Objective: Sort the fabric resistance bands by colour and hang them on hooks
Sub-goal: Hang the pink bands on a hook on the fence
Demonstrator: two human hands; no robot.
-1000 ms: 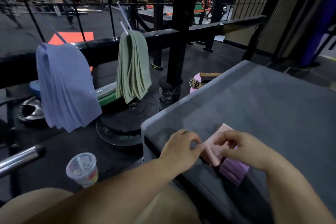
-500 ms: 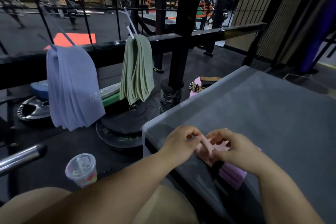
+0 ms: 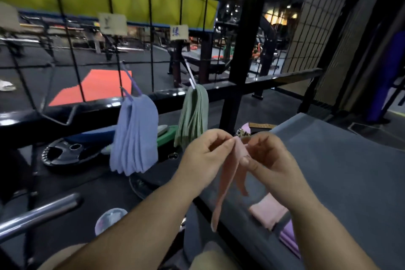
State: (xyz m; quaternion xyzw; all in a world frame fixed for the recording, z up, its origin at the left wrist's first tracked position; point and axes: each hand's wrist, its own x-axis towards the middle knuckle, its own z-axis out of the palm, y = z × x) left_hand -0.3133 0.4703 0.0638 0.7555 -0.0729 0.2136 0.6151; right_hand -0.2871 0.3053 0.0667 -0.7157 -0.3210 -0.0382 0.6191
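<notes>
Head view: the pale pink fabric resistance band (image 3: pixel 228 173) hangs in the air above the near edge of the grey padded worktop (image 3: pixel 339 160), with its lower end trailing slack. The left hand (image 3: pixel 203 160) has its grip clamped on the band's top fold between thumb and forefinger. The right hand (image 3: pixel 271 160) pinches the same fold from the other side.

To do this step well:
- Part the two layers at the top so the loop opens.
- Keep both pinches firm.
- Present the opening squarely to a free hook.

Further folded pink bands (image 3: pixel 268 212) and a purple band (image 3: pixel 289 241) lie on the worktop just below the hands. Beyond them, along the black rail (image 3: pixel 285 78), a lavender-blue bunch of bands (image 3: pixel 135 138) and a sage-green bunch of bands (image 3: pixel 194 118) hang apart from each other. By colour, the pink band belongs with neither.
</notes>
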